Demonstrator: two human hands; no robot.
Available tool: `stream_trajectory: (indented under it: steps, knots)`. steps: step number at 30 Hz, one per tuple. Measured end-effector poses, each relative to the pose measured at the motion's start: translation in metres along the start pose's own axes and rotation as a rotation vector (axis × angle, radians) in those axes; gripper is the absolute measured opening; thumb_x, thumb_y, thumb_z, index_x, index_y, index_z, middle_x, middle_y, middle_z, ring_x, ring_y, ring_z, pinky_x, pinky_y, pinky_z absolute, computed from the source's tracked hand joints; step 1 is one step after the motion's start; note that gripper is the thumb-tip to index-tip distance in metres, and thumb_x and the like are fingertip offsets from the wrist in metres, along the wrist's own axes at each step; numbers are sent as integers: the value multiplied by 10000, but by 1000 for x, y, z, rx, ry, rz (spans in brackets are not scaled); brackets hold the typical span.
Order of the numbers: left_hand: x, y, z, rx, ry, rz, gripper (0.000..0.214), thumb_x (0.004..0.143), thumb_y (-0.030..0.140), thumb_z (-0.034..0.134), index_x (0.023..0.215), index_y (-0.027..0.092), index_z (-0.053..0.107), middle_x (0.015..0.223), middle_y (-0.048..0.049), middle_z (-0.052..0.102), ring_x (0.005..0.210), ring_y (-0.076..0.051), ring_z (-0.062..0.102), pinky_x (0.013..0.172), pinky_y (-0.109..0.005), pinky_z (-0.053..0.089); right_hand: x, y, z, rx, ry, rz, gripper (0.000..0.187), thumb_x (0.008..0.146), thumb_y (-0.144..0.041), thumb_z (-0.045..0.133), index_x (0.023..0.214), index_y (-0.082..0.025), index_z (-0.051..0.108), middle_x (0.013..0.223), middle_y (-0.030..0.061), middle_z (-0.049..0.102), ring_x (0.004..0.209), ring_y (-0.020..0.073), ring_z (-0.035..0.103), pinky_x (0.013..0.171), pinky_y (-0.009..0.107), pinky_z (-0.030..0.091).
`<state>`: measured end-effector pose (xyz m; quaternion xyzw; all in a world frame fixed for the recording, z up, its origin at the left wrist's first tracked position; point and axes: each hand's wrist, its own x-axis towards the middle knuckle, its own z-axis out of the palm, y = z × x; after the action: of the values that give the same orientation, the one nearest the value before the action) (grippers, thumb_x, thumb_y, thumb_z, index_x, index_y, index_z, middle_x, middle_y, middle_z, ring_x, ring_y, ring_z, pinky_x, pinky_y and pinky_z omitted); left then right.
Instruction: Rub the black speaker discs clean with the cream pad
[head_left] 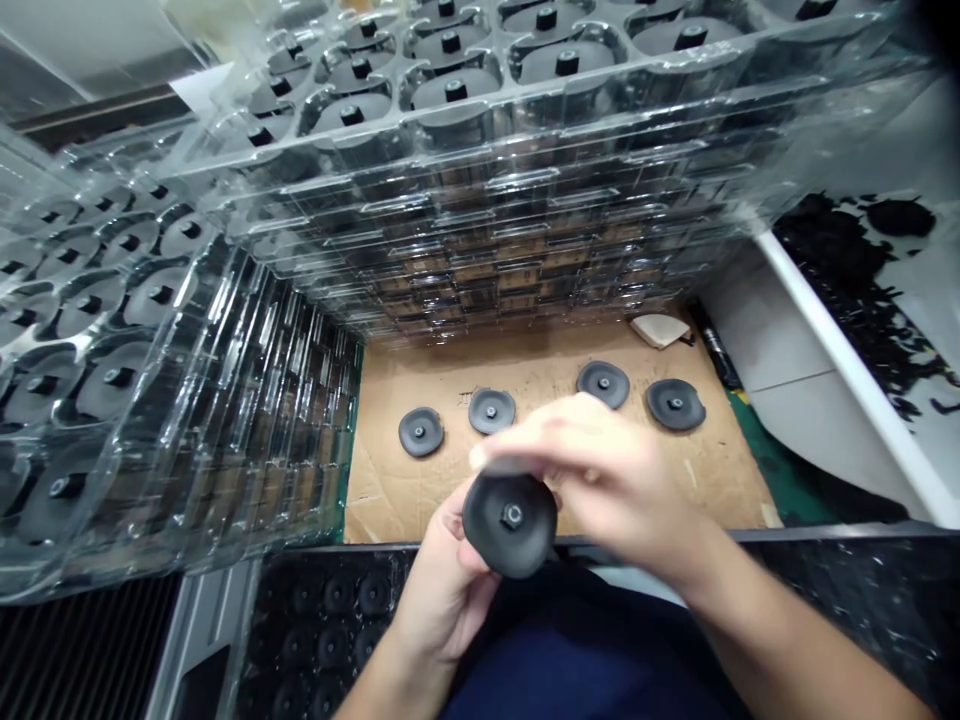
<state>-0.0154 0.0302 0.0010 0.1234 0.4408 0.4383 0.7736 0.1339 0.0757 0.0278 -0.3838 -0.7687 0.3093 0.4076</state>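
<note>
My left hand is closed around a round black rubber-like disc with a small metal-tipped stud at its centre. The disc's stud side faces me, tilted up above the front edge of the bench. Over the upper right of that disc is my right hand, its fingers bent at the rim and blurred by motion. Whether they pinch anything is not clear. Beyond the hands, similar discs lie apart on a cardboard sheet: one at far left, another beside it, a third behind my right hand, and one at right.
Tall stacks of clear plastic trays holding such discs rise at the back and left. A pale folded pad sits at the cardboard's far right corner. Black scraps lie beyond a white partition. A dark tray is below left.
</note>
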Motion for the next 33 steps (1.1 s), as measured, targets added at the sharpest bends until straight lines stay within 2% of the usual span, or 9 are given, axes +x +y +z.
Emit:
stream_trajectory:
  steps: [3, 5, 10, 16, 19, 22, 27, 31, 33]
  knots:
    - [0, 6, -1, -41, 31, 30, 560, 562, 301, 826, 1090, 244, 649, 1038, -41, 699, 874, -214, 668, 816, -299, 521, -18, 30, 4, -28, 53, 384, 223, 889, -193, 488, 991, -223, 684, 931, 31, 708, 823, 156, 632, 699, 274, 487]
    - [0, 8, -5, -67, 36, 32, 563, 581, 267, 815, 1117, 245, 642, 1060, -44, 692, 898, -211, 664, 801, -271, 521, -41, 48, 16, -38, 13, 480, 217, 887, -246, 507, 1005, -222, 688, 920, 44, 713, 786, 166, 643, 643, 269, 498]
    - [2, 9, -12, -102, 39, 37, 559, 616, 300, 794, 1147, 245, 629, 1086, -51, 686, 969, -203, 638, 795, -227, 511, -76, 61, 42, -33, -16, 490, 187, 862, -258, 539, 891, -200, 714, 726, 30, 707, 622, 156, 638, 574, 268, 512]
    - [4, 6, -5, -108, 28, 26, 583, 639, 221, 781, 1191, 252, 594, 1130, -50, 677, 1037, -193, 617, 843, -217, 495, -26, 1, 13, 16, 174, 359, 213, 891, -208, 513, 1066, -224, 633, 1038, 44, 687, 907, 165, 640, 730, 263, 531]
    - [4, 1, -5, -109, 47, 19, 556, 659, 255, 770, 1187, 260, 594, 1162, -44, 670, 1077, -196, 599, 902, -240, 474, -7, -27, 10, 39, 44, 128, 235, 875, -125, 473, 1046, -146, 634, 898, 72, 687, 804, 166, 635, 722, 281, 526]
    - [4, -2, -7, -63, 112, 49, 524, 636, 205, 779, 1135, 238, 622, 1066, -41, 705, 979, -197, 642, 852, -257, 504, 2, -31, 17, 61, -210, 216, 212, 863, -96, 468, 904, -170, 663, 814, 29, 667, 717, 133, 616, 654, 241, 503]
    - [2, 1, -3, -72, 94, 38, 409, 571, 224, 820, 961, 213, 695, 834, 0, 721, 820, -160, 665, 858, -265, 508, 1, -24, 24, 33, 32, 108, 261, 887, -123, 426, 1032, -97, 642, 844, 83, 658, 759, 161, 599, 707, 288, 501]
    - [0, 6, -3, -83, 48, -4, 507, 528, 160, 839, 1005, 252, 691, 972, 3, 729, 908, -143, 660, 830, -191, 503, -16, -30, 1, 188, -233, 241, 209, 856, -77, 505, 947, -186, 658, 849, -3, 670, 746, 90, 611, 672, 171, 480]
    - [0, 7, -3, -115, -19, -26, 542, 497, 128, 847, 1005, 244, 696, 953, 3, 735, 892, -140, 666, 788, -163, 511, -22, -32, -10, 51, -220, 321, 201, 853, -89, 518, 933, -211, 657, 792, -24, 660, 684, 84, 603, 612, 175, 462]
